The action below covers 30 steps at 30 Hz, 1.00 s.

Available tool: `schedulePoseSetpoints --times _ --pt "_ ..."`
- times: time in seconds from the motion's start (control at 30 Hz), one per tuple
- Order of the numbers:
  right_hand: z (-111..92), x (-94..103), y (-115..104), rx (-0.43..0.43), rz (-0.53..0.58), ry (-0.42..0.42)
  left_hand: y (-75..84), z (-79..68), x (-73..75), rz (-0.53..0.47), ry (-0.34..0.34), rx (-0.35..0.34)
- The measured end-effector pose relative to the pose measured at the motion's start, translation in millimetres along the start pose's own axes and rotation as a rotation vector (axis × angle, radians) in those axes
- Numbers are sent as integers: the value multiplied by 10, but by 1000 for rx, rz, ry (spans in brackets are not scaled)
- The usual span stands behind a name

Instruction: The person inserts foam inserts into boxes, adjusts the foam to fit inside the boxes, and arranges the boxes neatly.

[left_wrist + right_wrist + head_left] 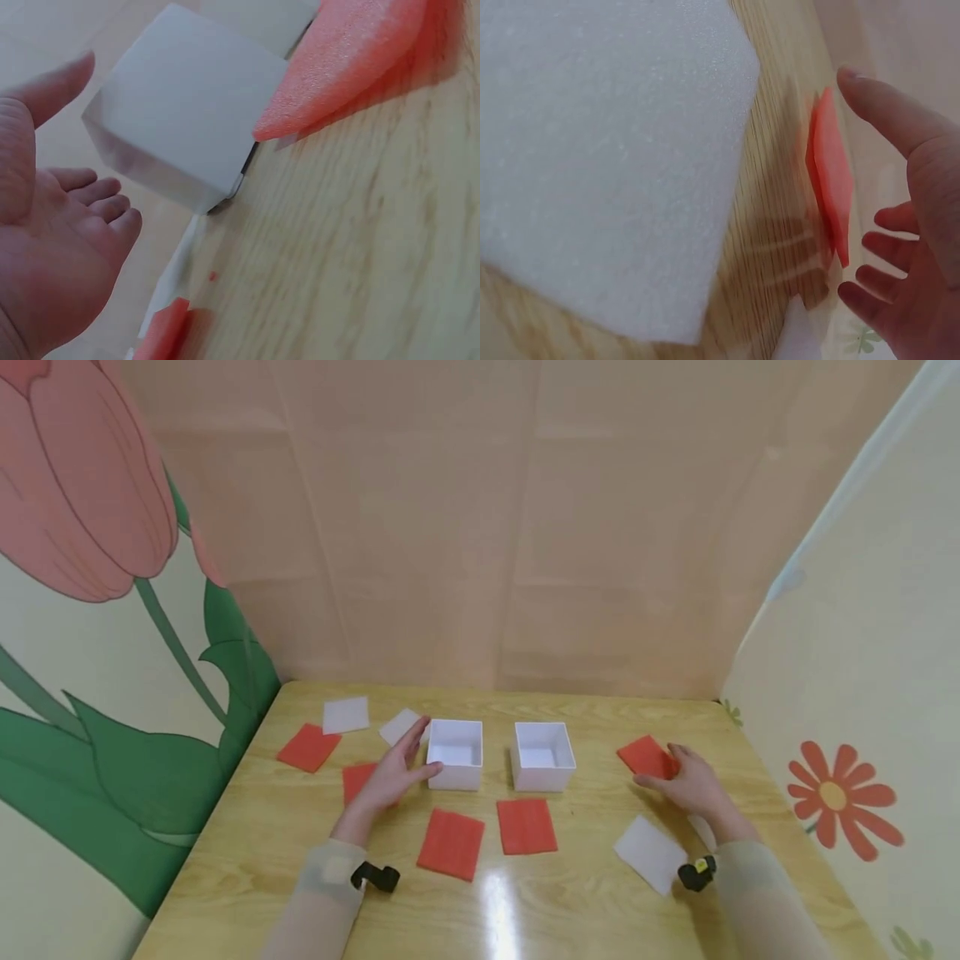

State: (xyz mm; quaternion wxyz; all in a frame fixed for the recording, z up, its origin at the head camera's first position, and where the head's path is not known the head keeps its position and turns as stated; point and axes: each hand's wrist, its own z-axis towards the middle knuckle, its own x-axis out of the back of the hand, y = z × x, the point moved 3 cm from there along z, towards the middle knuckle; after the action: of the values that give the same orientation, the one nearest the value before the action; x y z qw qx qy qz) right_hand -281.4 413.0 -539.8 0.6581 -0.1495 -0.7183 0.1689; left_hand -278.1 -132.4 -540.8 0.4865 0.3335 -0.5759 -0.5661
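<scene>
My right grip (693,789) is hovering at the edge of a red square (643,757) on the counter's (577,893) right side, thumb and fingers standing apart and holding nothing, probably spread to span it. My left grip (392,779), also spread, is hanging beside the left box (456,777); whether it is touching, I cannot tell. This and the right box (543,778) are standing mouths up, leaving their insides reachable. Other red squares (451,845) and white squares (649,853) are lying flat, seemingly spaced for easy picking.
</scene>
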Motion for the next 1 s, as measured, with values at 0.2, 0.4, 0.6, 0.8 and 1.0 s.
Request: schedulePoseSetpoints --times 0.2,0.4,0.6,0.8,1.0 --pt "-42 -57 -4 -59 -35 -42 -26 -23 -23 -42 -8 28" --pt "-38 -71 -15 -69 -54 -24 -52 7 -33 -107 -13 19" --pt "-11 -109 -4 -107 -41 -10 -95 7 -65 -139 8 54" --pt "8 -139 12 -116 -19 45 -104 20 -74 -142 20 62" --pt "32 -152 35 -166 50 48 -105 45 -62 -167 31 46"
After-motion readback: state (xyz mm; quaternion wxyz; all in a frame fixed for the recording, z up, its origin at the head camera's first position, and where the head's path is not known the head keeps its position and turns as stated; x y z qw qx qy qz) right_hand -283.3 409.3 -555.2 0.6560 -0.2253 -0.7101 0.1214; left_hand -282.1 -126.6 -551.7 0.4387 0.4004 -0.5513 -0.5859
